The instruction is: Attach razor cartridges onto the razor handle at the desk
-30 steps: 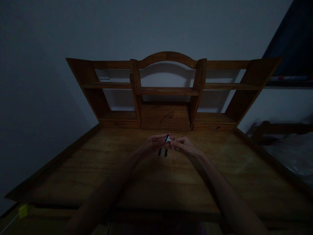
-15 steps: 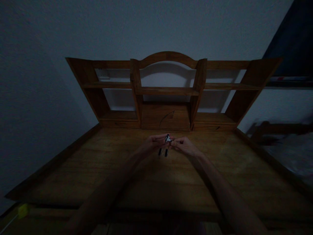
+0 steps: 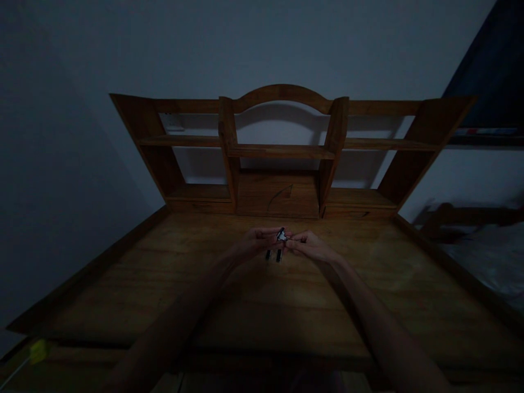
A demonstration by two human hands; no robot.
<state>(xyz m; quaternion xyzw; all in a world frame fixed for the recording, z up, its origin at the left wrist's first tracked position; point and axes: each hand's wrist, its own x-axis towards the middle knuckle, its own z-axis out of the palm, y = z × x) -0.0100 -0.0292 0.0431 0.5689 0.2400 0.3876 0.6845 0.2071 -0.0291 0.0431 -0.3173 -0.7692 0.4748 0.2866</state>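
My left hand (image 3: 262, 239) is closed around the left side of a small black-and-silver piece (image 3: 281, 235), too small and dark to name by kind. From the right, my right hand (image 3: 309, 245) pinches at the lower right end of the same piece; a thin dark part shows at its fingertips. Both hands hold it a little above the wooden desk (image 3: 327, 305). Just below the hands, two small dark strips with pale edges, a left strip (image 3: 268, 255) and a right strip (image 3: 279, 256), lie side by side on the desk top.
At the back of the desk stands a wooden shelf unit (image 3: 281, 152) with an arched top and low drawers, against a pale wall. A yellow object (image 3: 39, 351) is at the lower left. Beyond the right edge are a wooden rail (image 3: 470, 214) and pale plastic-like material (image 3: 487, 262).
Both hands and the held piece sit slightly lower, closer to the two strips in view. My grip looks the same, and the strips have stayed in place.
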